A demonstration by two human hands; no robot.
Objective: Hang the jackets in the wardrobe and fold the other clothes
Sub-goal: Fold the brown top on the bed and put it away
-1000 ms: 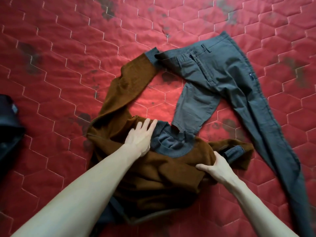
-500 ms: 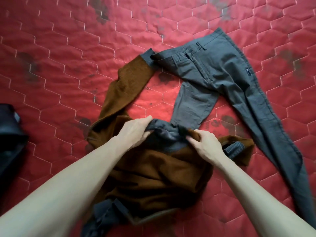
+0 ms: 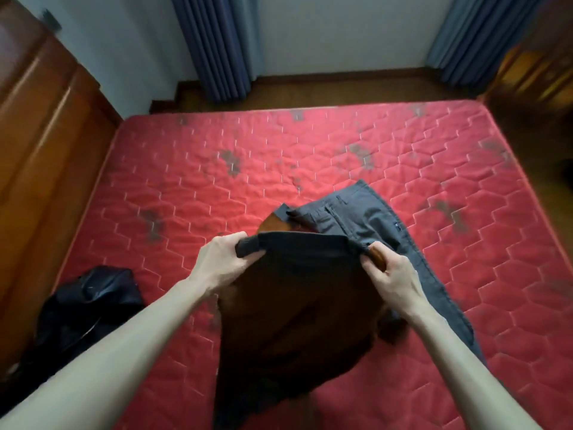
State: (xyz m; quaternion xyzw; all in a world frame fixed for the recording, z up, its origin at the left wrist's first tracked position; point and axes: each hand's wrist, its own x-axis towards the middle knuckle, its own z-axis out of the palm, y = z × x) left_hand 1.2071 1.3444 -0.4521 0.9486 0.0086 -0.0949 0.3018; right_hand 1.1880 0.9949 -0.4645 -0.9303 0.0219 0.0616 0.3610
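A brown sweater (image 3: 297, 324) with dark grey ribbed trim hangs in the air above the red mattress (image 3: 192, 181). My left hand (image 3: 223, 262) grips its grey edge on the left. My right hand (image 3: 387, 274) grips the same edge on the right, and the band is stretched between the two. One brown sleeve with a grey cuff (image 3: 276, 220) trails behind the raised edge. Grey trousers (image 3: 366, 218) lie flat on the mattress beyond and to the right, partly hidden by the sweater and my right arm.
A black jacket (image 3: 90, 302) lies crumpled at the mattress's left edge. A wooden wardrobe (image 3: 40, 144) stands along the left side. Blue curtains (image 3: 217, 45) hang on the far wall, and wooden furniture (image 3: 536, 72) stands at the right.
Both hands have lifted the sweater off the mattress and pulled its grey edge taut. The camera has tilted up, bringing the whole bed, the wall and the wardrobe into view.
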